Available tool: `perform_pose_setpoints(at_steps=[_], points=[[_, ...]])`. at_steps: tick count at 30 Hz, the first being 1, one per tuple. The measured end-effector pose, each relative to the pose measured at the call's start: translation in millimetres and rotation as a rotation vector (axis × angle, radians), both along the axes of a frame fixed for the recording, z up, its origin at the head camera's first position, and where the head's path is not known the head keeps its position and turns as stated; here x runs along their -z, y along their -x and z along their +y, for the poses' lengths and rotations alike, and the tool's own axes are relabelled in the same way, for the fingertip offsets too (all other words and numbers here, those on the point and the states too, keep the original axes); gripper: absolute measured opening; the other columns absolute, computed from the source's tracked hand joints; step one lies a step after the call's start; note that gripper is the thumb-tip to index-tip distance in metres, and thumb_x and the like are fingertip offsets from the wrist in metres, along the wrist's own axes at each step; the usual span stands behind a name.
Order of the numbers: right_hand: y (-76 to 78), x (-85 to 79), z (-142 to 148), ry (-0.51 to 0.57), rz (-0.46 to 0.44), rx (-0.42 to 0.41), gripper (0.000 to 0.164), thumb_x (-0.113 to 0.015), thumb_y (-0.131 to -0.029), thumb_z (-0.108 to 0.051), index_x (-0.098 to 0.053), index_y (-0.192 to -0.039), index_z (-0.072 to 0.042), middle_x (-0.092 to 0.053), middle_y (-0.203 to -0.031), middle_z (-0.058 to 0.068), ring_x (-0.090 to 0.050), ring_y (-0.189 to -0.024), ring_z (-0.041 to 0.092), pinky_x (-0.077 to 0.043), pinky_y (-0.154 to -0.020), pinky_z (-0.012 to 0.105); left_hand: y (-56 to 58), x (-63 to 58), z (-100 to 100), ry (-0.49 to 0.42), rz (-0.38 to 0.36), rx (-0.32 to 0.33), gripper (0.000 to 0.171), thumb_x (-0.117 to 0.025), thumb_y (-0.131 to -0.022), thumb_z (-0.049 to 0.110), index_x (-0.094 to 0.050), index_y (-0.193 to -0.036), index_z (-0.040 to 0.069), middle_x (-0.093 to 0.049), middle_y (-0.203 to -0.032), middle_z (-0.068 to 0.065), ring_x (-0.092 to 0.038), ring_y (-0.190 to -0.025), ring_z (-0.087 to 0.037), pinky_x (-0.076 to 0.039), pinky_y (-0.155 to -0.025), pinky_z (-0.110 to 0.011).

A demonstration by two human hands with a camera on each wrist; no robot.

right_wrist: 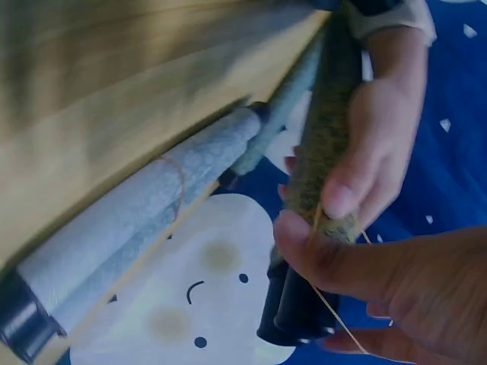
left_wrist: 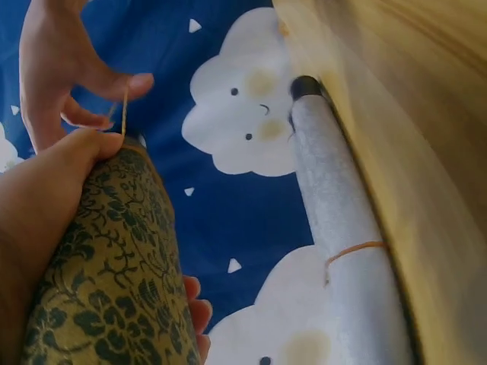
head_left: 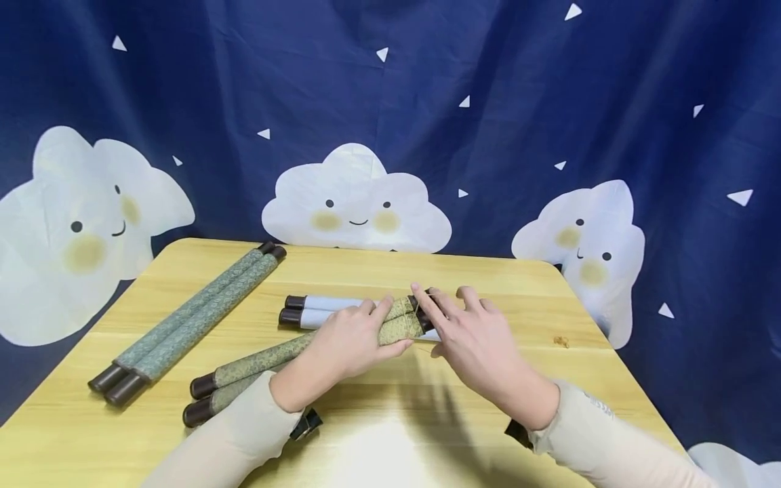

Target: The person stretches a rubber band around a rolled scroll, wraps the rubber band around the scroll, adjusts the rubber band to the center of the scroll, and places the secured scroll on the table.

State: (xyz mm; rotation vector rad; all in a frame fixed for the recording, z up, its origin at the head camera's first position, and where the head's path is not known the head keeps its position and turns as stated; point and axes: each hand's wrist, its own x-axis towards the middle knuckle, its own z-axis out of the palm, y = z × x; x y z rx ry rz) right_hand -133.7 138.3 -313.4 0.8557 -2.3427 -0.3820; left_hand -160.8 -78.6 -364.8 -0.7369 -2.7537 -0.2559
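Observation:
An olive-green patterned double-rolled scroll [head_left: 262,359] with dark end knobs lies slantwise, its right end lifted off the table. My left hand [head_left: 350,339] grips it near that end, thumb on the near side. At the end knobs, my right hand [head_left: 478,342] holds a thin yellowish rubber band [right_wrist: 335,313] stretched over its thumb and fingers. In the left wrist view the band [left_wrist: 125,114] runs taut from the scroll's end to the right thumb. Behind the hands lies a light blue scroll [head_left: 332,303], partly hidden, with a band round it in both wrist views.
To the left, a grey-green double-rolled scroll [head_left: 195,315] with dark knobs lies diagonally on the wooden table [head_left: 488,271]. A small tangle of rubber bands [head_left: 560,341] sits toward the right edge. A dark blue curtain [head_left: 390,88] with cloud faces hangs behind.

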Motion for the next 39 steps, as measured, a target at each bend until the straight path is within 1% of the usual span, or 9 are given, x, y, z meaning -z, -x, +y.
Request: perform_pose_setpoints(at_steps=[4, 9, 12, 15, 17, 24, 29, 33, 39], points=[[4.1, 8.9, 3, 0.088, -0.015, -0.043, 0.107, -0.086, -0.060, -0.053, -0.042, -0.149, -0.014, -0.056, -0.139, 0.002, -0.049, -0.120, 0.042, -0.049, -0.084, 0.049, 2.1, 1.5, -1, 0.004, 0.018, 0.007, 0.087, -0.038, -0.088, 0.078, -0.047, -0.142, 0.011, -0.065, -0.114, -0.016, -0.068, -0.084, -0.033, -0.058, -0.069, -0.043], [10.5, 23.6, 9, 0.240, -0.013, -0.123, 0.101, -0.086, -0.061, -0.053, -0.049, -0.144, -0.011, -0.055, -0.140, 0.003, -0.044, -0.124, 0.046, -0.044, -0.091, 0.056, 1.7, 1.1, -2, -0.037, 0.036, 0.033, 0.081, -0.047, -0.087, 0.073, -0.048, -0.140, 0.012, -0.065, -0.110, -0.015, -0.067, -0.083, -0.034, -0.057, -0.069, -0.045], [13.5, 31.8, 13, 0.302, -0.020, -0.087, 0.099, -0.088, -0.060, -0.050, -0.050, -0.143, -0.012, -0.055, -0.140, 0.003, -0.043, -0.124, 0.046, -0.042, -0.092, 0.058, 2.2, 1.9, -3, -0.030, 0.054, 0.048, 0.078, -0.048, -0.087, 0.073, -0.049, -0.138, 0.013, -0.066, -0.106, -0.014, -0.067, -0.082, -0.032, -0.057, -0.068, -0.044], [16.7, 37.5, 16, 0.333, -0.032, -0.052, 0.100, -0.089, -0.058, -0.051, -0.051, -0.143, -0.014, -0.057, -0.138, 0.001, -0.046, -0.122, 0.044, -0.044, -0.089, 0.056, 2.4, 1.8, -5, -0.005, 0.076, 0.069, 0.077, -0.049, -0.086, 0.073, -0.050, -0.137, 0.014, -0.066, -0.104, -0.012, -0.067, -0.078, -0.029, -0.057, -0.065, -0.041], [18.9, 40.6, 17, 0.360, -0.048, -0.074, 0.099, -0.089, -0.058, -0.050, -0.051, -0.142, -0.015, -0.060, -0.134, 0.001, -0.048, -0.121, 0.042, -0.046, -0.088, 0.055, 3.0, 1.9, -7, 0.009, 0.090, 0.095, 0.078, -0.050, -0.086, 0.073, -0.050, -0.137, 0.014, -0.067, -0.105, -0.012, -0.067, -0.078, -0.028, -0.057, -0.064, -0.040], [29.0, 53.2, 20, 0.511, -0.096, -0.307, 0.093, -0.093, -0.057, -0.036, -0.055, -0.137, -0.009, -0.065, -0.122, 0.008, -0.055, -0.117, 0.034, -0.044, -0.099, 0.049, 9.2, 2.6, -11, 0.034, 0.158, 0.218, 0.081, -0.052, -0.086, 0.071, -0.052, -0.139, 0.010, -0.068, -0.108, -0.012, -0.068, -0.082, -0.025, -0.058, -0.066, -0.036], [32.1, 63.9, 21, 0.588, -0.133, -0.417, 0.075, -0.089, -0.064, -0.024, -0.060, -0.130, -0.004, -0.063, -0.122, 0.009, -0.060, -0.110, 0.028, -0.047, -0.099, 0.039, 12.7, 2.9, -15, 0.071, 0.175, 0.273, 0.082, -0.049, -0.087, 0.072, -0.051, -0.141, 0.010, -0.066, -0.116, -0.014, -0.068, -0.090, -0.029, -0.058, -0.074, -0.039], [35.1, 69.4, 19, 0.602, -0.166, -0.448, 0.066, -0.087, -0.066, -0.017, -0.061, -0.125, -0.003, -0.061, -0.120, 0.009, -0.060, -0.107, 0.026, -0.050, -0.095, 0.038, 15.8, 3.9, -17, 0.090, 0.232, 0.300, 0.081, -0.053, -0.086, 0.071, -0.053, -0.139, 0.009, -0.066, -0.112, -0.013, -0.068, -0.084, -0.028, -0.058, -0.072, -0.039], [37.8, 72.7, 19, 0.607, -0.182, -0.459, 0.066, -0.087, -0.066, -0.017, -0.059, -0.124, -0.002, -0.061, -0.119, 0.010, -0.059, -0.107, 0.026, -0.048, -0.098, 0.036, 18.9, 5.4, -16, 0.096, 0.284, 0.334, 0.080, -0.060, -0.083, 0.068, -0.053, -0.136, 0.008, -0.066, -0.104, -0.012, -0.066, -0.075, -0.025, -0.058, -0.067, -0.038]])
